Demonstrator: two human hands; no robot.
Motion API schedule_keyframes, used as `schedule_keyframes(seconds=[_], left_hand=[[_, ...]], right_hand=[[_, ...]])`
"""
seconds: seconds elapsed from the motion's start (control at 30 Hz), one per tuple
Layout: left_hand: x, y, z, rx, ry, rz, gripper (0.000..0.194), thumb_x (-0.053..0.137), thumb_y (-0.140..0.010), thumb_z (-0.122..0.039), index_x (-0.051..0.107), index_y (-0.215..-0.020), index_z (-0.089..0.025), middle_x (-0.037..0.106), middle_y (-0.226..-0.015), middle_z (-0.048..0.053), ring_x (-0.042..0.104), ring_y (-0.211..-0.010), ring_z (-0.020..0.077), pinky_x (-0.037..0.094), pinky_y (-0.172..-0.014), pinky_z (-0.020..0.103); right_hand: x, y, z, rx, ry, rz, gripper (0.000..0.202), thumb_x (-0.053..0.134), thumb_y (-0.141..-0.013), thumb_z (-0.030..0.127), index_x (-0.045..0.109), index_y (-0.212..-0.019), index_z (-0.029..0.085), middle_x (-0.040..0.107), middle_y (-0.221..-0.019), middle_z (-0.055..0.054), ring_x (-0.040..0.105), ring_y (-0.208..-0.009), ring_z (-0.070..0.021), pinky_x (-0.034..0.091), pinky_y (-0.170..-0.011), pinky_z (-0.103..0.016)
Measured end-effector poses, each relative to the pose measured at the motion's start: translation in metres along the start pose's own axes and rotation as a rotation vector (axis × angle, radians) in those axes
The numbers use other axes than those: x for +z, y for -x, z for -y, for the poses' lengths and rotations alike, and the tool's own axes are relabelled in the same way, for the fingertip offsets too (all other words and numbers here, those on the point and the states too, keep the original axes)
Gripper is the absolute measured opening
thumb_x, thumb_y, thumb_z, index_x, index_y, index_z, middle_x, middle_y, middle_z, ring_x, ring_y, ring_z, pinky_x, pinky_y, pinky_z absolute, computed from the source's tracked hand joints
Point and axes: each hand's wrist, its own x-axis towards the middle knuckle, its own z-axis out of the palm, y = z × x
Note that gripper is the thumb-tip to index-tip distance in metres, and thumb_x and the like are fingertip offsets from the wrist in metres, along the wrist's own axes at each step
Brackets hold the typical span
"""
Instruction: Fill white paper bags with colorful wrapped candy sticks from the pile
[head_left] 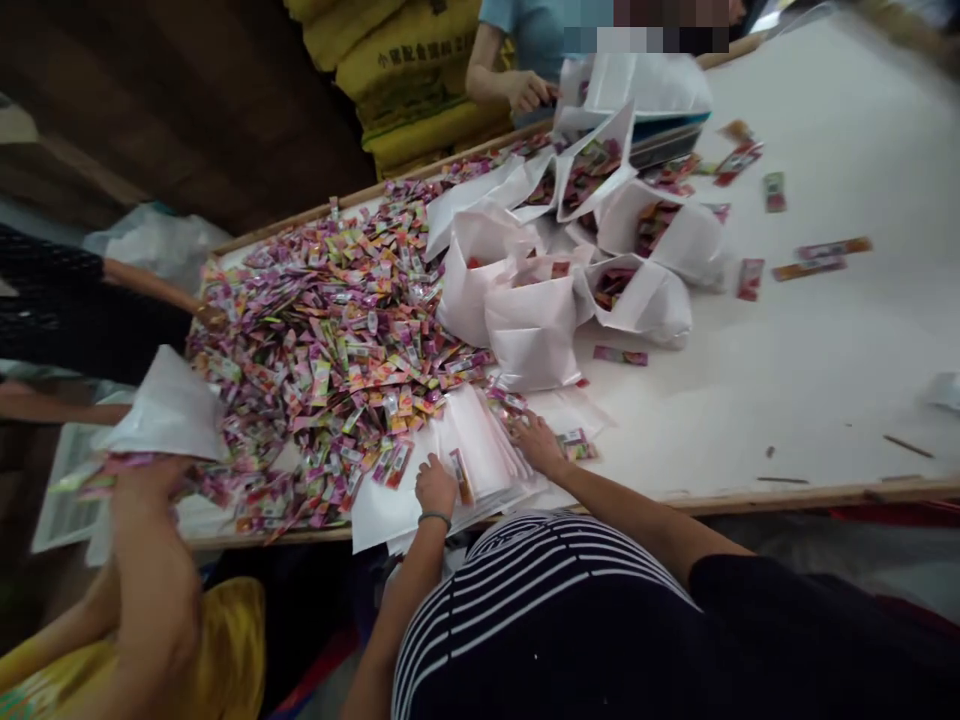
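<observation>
Left hand (pixel 436 487), lower middle: fingers curled at left edge of white bag stack (pixel 480 440); grip, can't tell. Right hand (pixel 538 445): fingers loosely spread at its right edge. Stack lies between, long axis up-frame, leaning left; neither hand clearly nearer. Right fingertips blurred beside packets (pixel 507 399); bag count unreadable.
</observation>
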Motion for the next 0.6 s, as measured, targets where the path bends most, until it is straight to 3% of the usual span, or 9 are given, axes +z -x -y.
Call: schedule_keyframes(seconds=[0.07, 0.13, 0.23, 0.3, 0.4, 0.47, 0.53, 0.6], left_hand=[[0.000, 0.005, 0.013, -0.011, -0.008, 0.022, 0.053, 0.042, -0.089, -0.010, 0.046, -0.141, -0.007, 0.064, -0.114, 0.021, 0.069, -0.101, 0.0290, 0.053, -0.081, 0.036], [-0.002, 0.007, 0.023, -0.006, -0.010, 0.025, 0.057, 0.041, -0.091, -0.013, 0.039, -0.148, -0.006, 0.062, -0.116, 0.022, 0.070, -0.095, 0.0295, 0.055, -0.075, 0.036], [-0.006, 0.005, 0.031, 0.052, 0.005, 0.019, 0.061, 0.036, -0.092, -0.011, 0.036, -0.153, -0.014, 0.056, -0.127, 0.022, 0.070, -0.092, 0.0265, 0.056, -0.074, 0.036], [-0.007, 0.001, 0.032, 0.098, 0.033, 0.021, 0.062, 0.035, -0.091, -0.007, 0.039, -0.152, -0.018, 0.052, -0.133, 0.021, 0.070, -0.092, 0.0237, 0.056, -0.076, 0.034], [-0.008, -0.008, 0.032, 0.145, 0.097, 0.018, 0.061, 0.033, -0.091, -0.004, 0.041, -0.150, -0.016, 0.050, -0.137, 0.020, 0.068, -0.096, 0.0225, 0.055, -0.081, 0.034], [-0.010, -0.013, 0.035, 0.177, 0.150, 0.021, 0.058, 0.033, -0.090, -0.002, 0.050, -0.143, -0.017, 0.053, -0.135, 0.017, 0.067, -0.100, 0.0217, 0.054, -0.085, 0.034], [-0.015, -0.016, 0.041, 0.207, 0.210, 0.024, 0.047, 0.036, -0.090, -0.002, 0.065, -0.124, -0.017, 0.059, -0.128, 0.013, 0.065, -0.106, 0.0204, 0.052, -0.092, 0.032], [-0.021, -0.018, 0.053, 0.216, 0.275, 0.019, 0.035, 0.042, -0.089, -0.003, 0.072, -0.102, -0.016, 0.064, -0.121, 0.011, 0.064, -0.110, 0.0188, 0.049, -0.098, 0.029]], right_hand=[[0.003, 0.009, -0.009, 0.004, -0.048, 0.034, 0.042, 0.044, -0.100, 0.027, 0.051, -0.141, 0.020, 0.056, -0.133, -0.016, 0.061, -0.107, -0.0237, 0.047, -0.086, -0.032], [0.001, 0.014, -0.020, 0.032, -0.099, 0.030, 0.033, 0.042, -0.099, 0.024, 0.059, -0.126, 0.016, 0.065, -0.113, -0.013, 0.064, -0.092, -0.0208, 0.046, -0.079, -0.029], [-0.013, 0.011, -0.022, 0.128, -0.235, -0.094, 0.020, 0.046, -0.094, 0.024, 0.062, -0.103, 0.018, 0.068, -0.089, -0.006, 0.063, -0.082, -0.0203, 0.045, -0.073, -0.028], [-0.025, 0.002, -0.004, 0.143, -0.322, -0.216, 0.020, 0.047, -0.091, 0.025, 0.061, -0.103, 0.019, 0.068, -0.088, -0.005, 0.063, -0.078, -0.0198, 0.045, -0.071, -0.027], [-0.037, -0.015, 0.047, -0.029, -0.353, -0.270, 0.026, 0.044, -0.092, 0.022, 0.061, -0.112, 0.018, 0.069, -0.099, -0.006, 0.064, -0.086, -0.0184, 0.047, -0.077, -0.026], [-0.035, -0.024, 0.086, -0.227, -0.254, -0.136, 0.030, 0.042, -0.095, 0.023, 0.062, -0.118, 0.019, 0.068, -0.109, -0.007, 0.064, -0.095, -0.0183, 0.048, -0.082, -0.026], [-0.027, -0.028, 0.118, -0.391, -0.069, 0.076, 0.035, 0.044, -0.097, 0.026, 0.061, -0.128, 0.022, 0.065, -0.119, -0.009, 0.065, -0.099, -0.0201, 0.048, -0.083, -0.028], [-0.018, -0.030, 0.136, -0.435, 0.100, 0.242, 0.043, 0.047, -0.097, 0.027, 0.056, -0.139, 0.025, 0.063, -0.123, -0.012, 0.067, -0.097, -0.0226, 0.049, -0.080, -0.030]])
